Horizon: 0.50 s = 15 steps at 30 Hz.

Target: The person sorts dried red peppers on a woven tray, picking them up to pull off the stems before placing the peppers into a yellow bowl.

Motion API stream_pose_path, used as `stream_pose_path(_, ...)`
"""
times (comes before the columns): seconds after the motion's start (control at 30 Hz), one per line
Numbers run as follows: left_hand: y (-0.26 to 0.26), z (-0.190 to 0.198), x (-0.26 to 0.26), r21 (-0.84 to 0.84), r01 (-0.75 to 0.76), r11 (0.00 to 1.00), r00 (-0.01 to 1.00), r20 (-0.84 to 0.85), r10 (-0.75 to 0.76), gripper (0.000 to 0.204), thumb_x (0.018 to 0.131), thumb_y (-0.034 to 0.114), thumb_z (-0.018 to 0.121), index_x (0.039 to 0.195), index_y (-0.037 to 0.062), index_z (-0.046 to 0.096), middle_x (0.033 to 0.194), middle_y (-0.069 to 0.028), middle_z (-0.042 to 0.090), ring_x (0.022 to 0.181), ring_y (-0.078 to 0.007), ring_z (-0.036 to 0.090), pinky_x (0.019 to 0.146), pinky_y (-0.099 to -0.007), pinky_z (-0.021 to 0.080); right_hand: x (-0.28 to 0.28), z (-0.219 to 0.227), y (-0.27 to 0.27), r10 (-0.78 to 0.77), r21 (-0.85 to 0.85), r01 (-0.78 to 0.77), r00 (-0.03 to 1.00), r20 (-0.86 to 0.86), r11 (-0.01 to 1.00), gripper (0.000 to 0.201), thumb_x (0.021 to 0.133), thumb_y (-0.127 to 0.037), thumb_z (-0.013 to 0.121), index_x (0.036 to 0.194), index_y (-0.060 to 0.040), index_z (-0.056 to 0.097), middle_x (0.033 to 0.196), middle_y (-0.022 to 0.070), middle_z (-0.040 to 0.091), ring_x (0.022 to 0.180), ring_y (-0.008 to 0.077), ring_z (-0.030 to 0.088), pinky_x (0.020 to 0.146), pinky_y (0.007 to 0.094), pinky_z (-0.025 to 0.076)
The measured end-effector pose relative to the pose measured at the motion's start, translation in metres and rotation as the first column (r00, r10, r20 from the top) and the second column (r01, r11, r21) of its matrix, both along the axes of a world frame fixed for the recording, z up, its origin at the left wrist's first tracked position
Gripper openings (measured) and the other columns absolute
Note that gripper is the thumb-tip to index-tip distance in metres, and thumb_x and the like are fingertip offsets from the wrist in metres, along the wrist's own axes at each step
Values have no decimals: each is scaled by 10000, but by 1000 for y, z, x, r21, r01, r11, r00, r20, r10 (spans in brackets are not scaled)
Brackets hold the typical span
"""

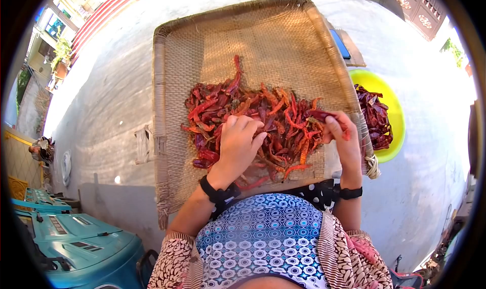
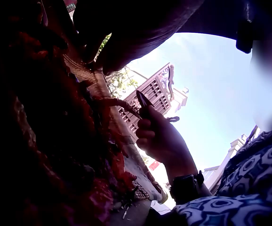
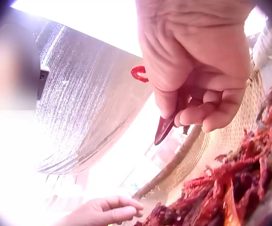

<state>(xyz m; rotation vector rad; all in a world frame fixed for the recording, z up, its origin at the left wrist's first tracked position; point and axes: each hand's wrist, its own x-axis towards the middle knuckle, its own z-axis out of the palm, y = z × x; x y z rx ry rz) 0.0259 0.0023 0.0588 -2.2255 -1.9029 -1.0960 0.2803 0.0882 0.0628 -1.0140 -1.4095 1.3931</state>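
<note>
A heap of dried red chili peppers lies on a woven tray. My right hand pinches dried chili peppers between thumb and fingers at the heap's right side. In the right wrist view a dark, glossy chili pepper points down from that grip, and a red curled end sticks out on the other side of the hand. Over the heap's front left part is my left hand, its fingers loosely bent and nothing seen in them. The right wrist view shows its fingers fairly straight, beside the peppers.
A yellow basin with darker dried chili peppers stands right of the tray. A blue flat object lies beyond it on a board. To the lower left is a teal vehicle. Concrete ground surrounds the tray.
</note>
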Motion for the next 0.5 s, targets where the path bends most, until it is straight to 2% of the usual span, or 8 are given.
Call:
stream_pose_path(0.03, 4, 1, 0, 2, -5, 1000, 999, -47, 6, 237, 763, 183, 747, 958, 75, 665, 918, -55, 605, 924, -267, 515, 806, -388, 412, 13, 3, 7, -96, -19, 95, 992, -82, 995, 196, 987, -221, 551, 1044, -42, 606, 734, -25, 563, 619, 54, 497, 580, 223, 418)
stream_pose_path(0.07, 8, 1, 1, 0, 4, 1000, 996, -85, -4, 263, 756, 189, 748, 976, 75, 661, 920, -53, 595, 911, -265, 511, 795, -391, 411, 27, -7, 20, -185, -123, 151, 922, -340, 981, 216, 992, -233, 536, 1075, -45, 600, 767, -25, 569, 633, 56, 499, 584, 231, 424)
stream_pose_path(0.1, 11, 1, 4, -30, 3, 1000, 995, -96, -6, 253, 766, 180, 743, 980, 74, 662, 928, -55, 601, 916, -266, 510, 806, -392, 407, 39, -19, 31, -283, -238, 175, 778, -562, 955, 238, 996, -246, 521, 1105, -47, 594, 800, -26, 575, 648, 58, 502, 588, 238, 431)
stream_pose_path(0.2, 18, -3, 7, -90, 0, 996, 992, -122, -11, 221, 791, 162, 730, 983, 76, 664, 935, -58, 615, 921, -268, 512, 824, -395, 399, 55, -22, 35, -306, -321, 122, 720, -623, 939, 246, 992, -223, 528, 1163, -57, 589, 872, -18, 599, 690, 66, 521, 610, 249, 458)
stream_pose_path(0.3, 20, -9, 4, -91, -24, 996, 993, -115, 14, 194, 800, 159, 721, 969, 82, 664, 905, -54, 622, 908, -262, 520, 817, -392, 396, 29, -22, 12, -258, -309, 144, 894, -367, 940, 270, 988, -215, 538, 1205, -59, 581, 893, -8, 621, 685, 67, 534, 631, 250, 482)
stream_pose_path(0.33, 18, -7, 4, -90, -47, 995, 995, -95, 38, 188, 801, 157, 720, 965, 84, 664, 892, -54, 624, 903, -260, 524, 818, -390, 396, 19, -24, 6, -154, -263, 68, 934, -323, 962, 257, 985, -197, 551, 1196, -57, 590, 910, 10, 644, 675, 66, 565, 614, 243, 491)
stream_pose_path(0.43, 12, -5, 1, -39, -77, 996, 997, -1, 77, 156, 810, 148, 710, 943, 83, 660, 876, -54, 639, 884, -259, 538, 808, -385, 400, -9, -20, -9, 42, -254, -87, 984, -176, 963, 225, 987, -197, 552, 1140, -44, 617, 855, 19, 658, 625, 64, 583, 563, 219, 478)
stream_pose_path(0.5, 7, -3, 0, -23, -82, 996, 993, 79, 84, 144, 807, 144, 706, 928, 89, 650, 877, -49, 644, 883, -263, 545, 783, -389, 406, -19, -16, -14, 137, -265, -180, 976, -170, 947, 211, 989, -207, 555, 1097, -43, 632, 809, 18, 657, 594, 64, 584, 538, 202, 464)
